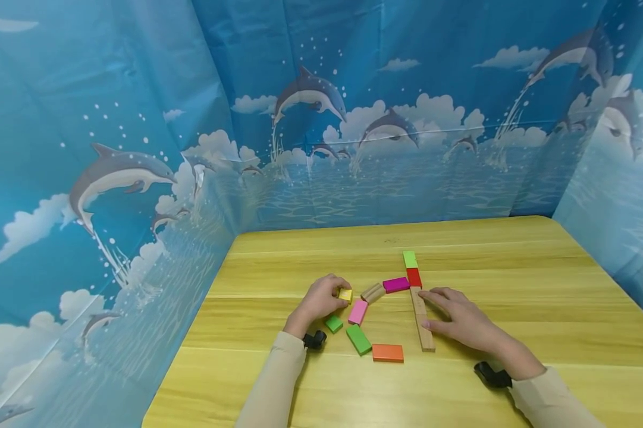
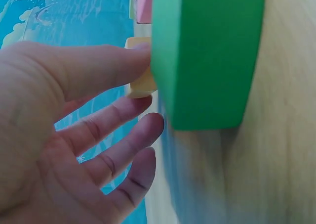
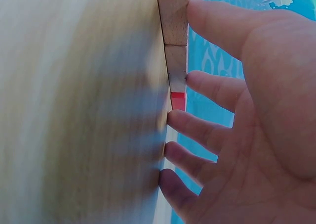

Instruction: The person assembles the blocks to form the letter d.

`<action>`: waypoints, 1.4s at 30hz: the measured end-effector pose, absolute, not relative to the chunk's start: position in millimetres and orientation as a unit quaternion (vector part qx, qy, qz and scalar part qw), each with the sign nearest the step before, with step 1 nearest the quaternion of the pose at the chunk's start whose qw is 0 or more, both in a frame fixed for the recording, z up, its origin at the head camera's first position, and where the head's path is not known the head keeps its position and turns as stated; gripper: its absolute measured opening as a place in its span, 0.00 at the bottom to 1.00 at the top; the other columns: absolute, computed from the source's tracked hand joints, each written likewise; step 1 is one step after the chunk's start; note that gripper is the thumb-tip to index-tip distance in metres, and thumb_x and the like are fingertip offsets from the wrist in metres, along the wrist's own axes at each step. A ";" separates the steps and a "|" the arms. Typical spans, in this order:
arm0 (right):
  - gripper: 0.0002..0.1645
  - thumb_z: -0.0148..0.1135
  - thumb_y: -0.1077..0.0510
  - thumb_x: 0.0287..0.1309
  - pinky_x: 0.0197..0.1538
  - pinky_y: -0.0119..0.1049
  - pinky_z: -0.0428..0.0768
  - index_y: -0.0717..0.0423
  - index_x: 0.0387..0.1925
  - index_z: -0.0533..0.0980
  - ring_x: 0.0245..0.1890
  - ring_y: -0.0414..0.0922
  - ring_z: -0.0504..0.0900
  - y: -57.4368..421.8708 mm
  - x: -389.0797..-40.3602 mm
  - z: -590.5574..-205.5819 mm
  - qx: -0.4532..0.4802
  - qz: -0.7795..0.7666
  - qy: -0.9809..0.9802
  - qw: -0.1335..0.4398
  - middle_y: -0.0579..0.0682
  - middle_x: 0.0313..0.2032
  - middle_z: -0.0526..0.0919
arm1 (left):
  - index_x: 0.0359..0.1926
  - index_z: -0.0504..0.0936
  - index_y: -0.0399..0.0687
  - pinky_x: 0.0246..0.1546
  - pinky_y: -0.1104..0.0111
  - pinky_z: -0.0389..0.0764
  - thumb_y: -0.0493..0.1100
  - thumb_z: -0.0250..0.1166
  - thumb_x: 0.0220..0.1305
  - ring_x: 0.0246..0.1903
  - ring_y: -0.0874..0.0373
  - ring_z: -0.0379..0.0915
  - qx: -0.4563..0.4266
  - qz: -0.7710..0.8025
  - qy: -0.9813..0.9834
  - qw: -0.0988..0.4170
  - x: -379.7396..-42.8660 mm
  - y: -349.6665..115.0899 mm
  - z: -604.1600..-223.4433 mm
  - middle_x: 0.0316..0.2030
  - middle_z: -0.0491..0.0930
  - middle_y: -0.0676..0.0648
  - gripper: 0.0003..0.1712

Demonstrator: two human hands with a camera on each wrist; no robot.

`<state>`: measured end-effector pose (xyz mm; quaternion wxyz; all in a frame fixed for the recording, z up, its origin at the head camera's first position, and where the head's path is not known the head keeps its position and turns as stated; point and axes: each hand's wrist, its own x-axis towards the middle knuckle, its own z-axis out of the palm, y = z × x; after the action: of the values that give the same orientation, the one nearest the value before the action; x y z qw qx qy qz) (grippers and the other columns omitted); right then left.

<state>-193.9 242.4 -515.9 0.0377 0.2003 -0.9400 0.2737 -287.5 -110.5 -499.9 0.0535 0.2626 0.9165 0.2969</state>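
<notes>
Between the thumb and fingers of my left hand is a small yellow block; in the left wrist view the thumb lies over this block and the other fingers spread below. My right hand has its fingers extended, thumb and index fingertips at the side of two plain wooden blocks laid end to end. Beyond them the row continues with a red block and a light green block. From the row's left side, a magenta block, a grooved wooden block and a pink block form a bent line.
Close to my left wrist lies a small green block. A larger green block is beside an orange block nearer to me. The yellow wood-grain table is backed by a blue dolphin-print curtain.
</notes>
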 end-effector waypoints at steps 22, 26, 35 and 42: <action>0.42 0.64 0.37 0.65 0.58 0.68 0.68 0.50 0.74 0.66 0.64 0.63 0.66 240.9 -193.0 -513.0 0.203 0.280 -0.937 0.043 0.60 0.65 0.69 | 0.56 0.84 0.50 0.39 0.70 0.76 0.43 0.73 0.63 0.40 0.60 0.74 0.314 0.303 0.900 0.010 -258.8 -86.4 -473.8 0.47 0.80 0.57 0.20; 0.42 0.64 0.37 0.65 0.57 0.67 0.68 0.50 0.74 0.67 0.64 0.63 0.66 241.5 -193.2 -513.8 0.204 0.279 -0.937 0.044 0.60 0.65 0.70 | 0.55 0.85 0.50 0.33 0.72 0.75 0.43 0.74 0.62 0.36 0.61 0.74 0.330 0.315 0.889 0.026 -250.5 -77.0 -475.1 0.41 0.78 0.58 0.20; 0.42 0.64 0.36 0.64 0.58 0.67 0.68 0.49 0.74 0.67 0.65 0.63 0.66 238.6 -192.3 -515.4 0.197 0.280 -0.939 0.038 0.59 0.65 0.70 | 0.52 0.86 0.51 0.31 0.76 0.74 0.46 0.76 0.59 0.30 0.69 0.69 0.353 0.314 0.881 0.037 -233.7 -60.1 -481.5 0.38 0.78 0.59 0.20; 0.42 0.64 0.36 0.64 0.56 0.68 0.69 0.49 0.73 0.67 0.64 0.63 0.67 239.4 -192.4 -513.6 0.198 0.283 -0.938 0.044 0.59 0.65 0.70 | 0.51 0.86 0.54 0.37 0.77 0.75 0.49 0.76 0.59 0.36 0.72 0.76 0.375 0.280 0.883 0.041 -224.0 -41.8 -483.9 0.49 0.83 0.57 0.19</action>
<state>-192.4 239.4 -513.6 0.0437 0.1977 -0.9377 0.2825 -224.0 -41.8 -483.9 0.0413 0.3751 0.8826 0.2804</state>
